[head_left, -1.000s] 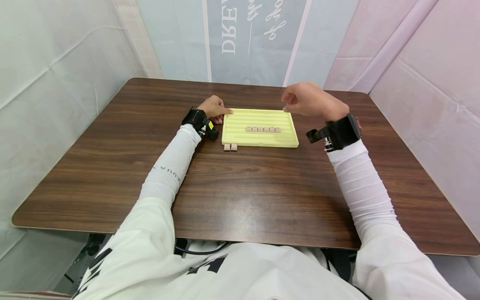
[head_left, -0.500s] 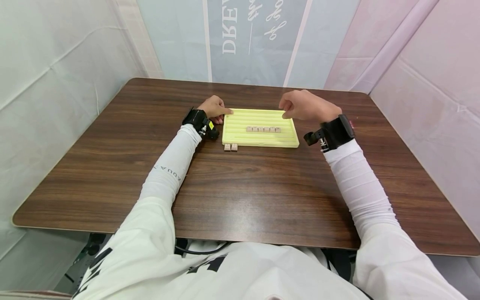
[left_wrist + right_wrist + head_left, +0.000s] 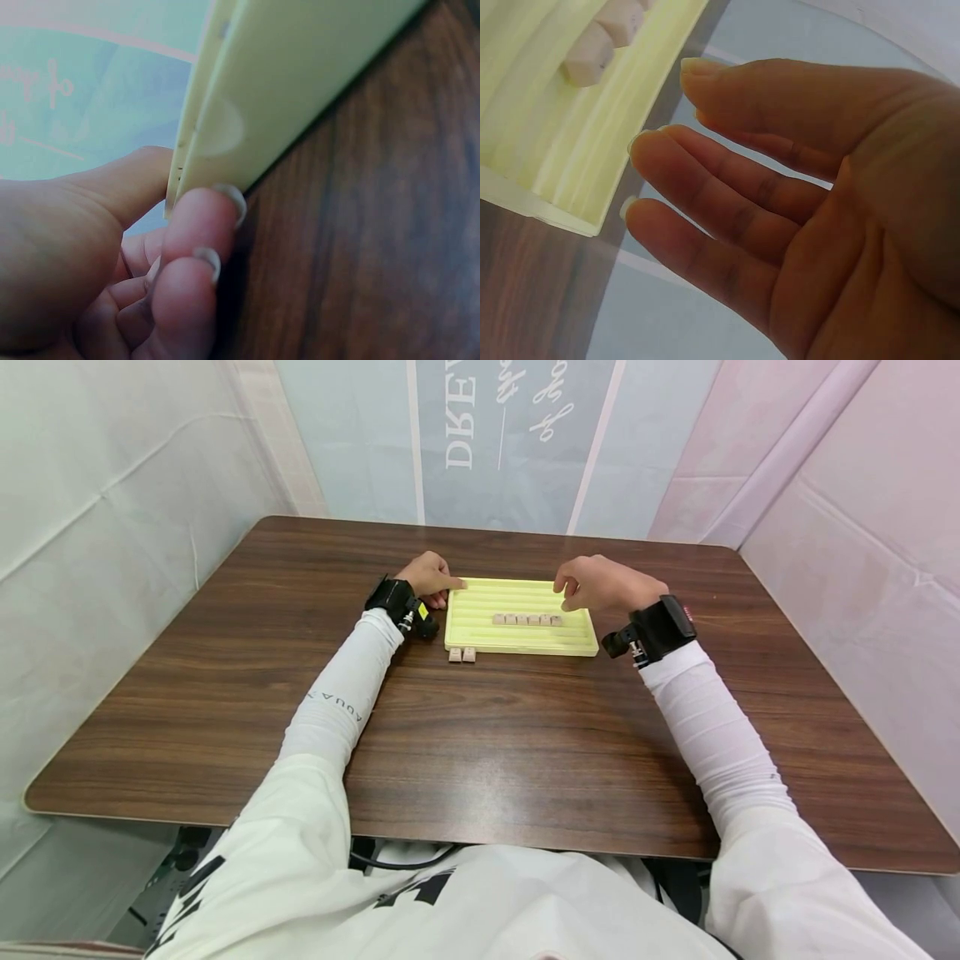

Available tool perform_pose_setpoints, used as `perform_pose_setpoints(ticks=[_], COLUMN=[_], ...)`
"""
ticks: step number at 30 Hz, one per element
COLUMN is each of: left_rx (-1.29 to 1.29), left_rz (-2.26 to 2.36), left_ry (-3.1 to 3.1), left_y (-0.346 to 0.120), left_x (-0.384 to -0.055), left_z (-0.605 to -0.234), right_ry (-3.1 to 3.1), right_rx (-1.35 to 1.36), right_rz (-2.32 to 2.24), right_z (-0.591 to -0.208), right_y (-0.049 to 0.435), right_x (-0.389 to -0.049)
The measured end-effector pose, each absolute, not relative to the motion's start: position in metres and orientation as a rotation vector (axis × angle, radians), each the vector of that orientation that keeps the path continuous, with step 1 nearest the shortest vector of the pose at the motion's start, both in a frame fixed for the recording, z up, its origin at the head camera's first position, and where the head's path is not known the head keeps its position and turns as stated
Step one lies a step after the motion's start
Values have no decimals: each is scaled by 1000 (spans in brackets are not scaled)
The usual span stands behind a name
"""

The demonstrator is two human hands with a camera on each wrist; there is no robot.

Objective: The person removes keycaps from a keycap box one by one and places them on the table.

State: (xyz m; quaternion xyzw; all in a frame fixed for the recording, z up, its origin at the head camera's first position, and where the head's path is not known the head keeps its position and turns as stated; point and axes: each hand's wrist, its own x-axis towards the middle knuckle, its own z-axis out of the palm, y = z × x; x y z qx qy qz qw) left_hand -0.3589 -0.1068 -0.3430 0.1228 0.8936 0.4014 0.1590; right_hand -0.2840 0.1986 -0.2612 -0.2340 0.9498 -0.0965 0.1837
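Left hand (image 3: 427, 574) pinches a ridged, seemingly plastic tray (image 3: 517, 596); right hand (image 3: 604, 583), empty, curves loosely.

White shirt (image 3: 600, 910) with black print (image 3: 435, 888), possibly lettering; white sleeves (image 3: 738, 752); black wrist straps (image 3: 666, 627), the left with a yellow tag (image 3: 422, 612).

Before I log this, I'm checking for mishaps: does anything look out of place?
Two beige blocks sit outside the yellow tray, on the table by its near edge; odd because six similar blocks line up inside.
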Motion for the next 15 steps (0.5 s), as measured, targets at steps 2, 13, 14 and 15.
perform_pose_setpoints(ticks=[2,13,14,15], left_rx=[345,335,332,329], left_rz=[1147,1161,1160,1158], left_ry=[2556,2539,2540,2539], left_y=[-107,-107,-107,-107], left_x=[-360,-359,-359,-359], left_z=[-343,-342,-342,-342], right_ry=[2675,2642,2639,2636], right_rx=[-650,-608,-610,-613], right_rz=[-271,-256,-259,-260], right_z=[-264,-276,-277,-278], right_y=[198,191,191,191], right_x=[-285,-288,-288,-288])
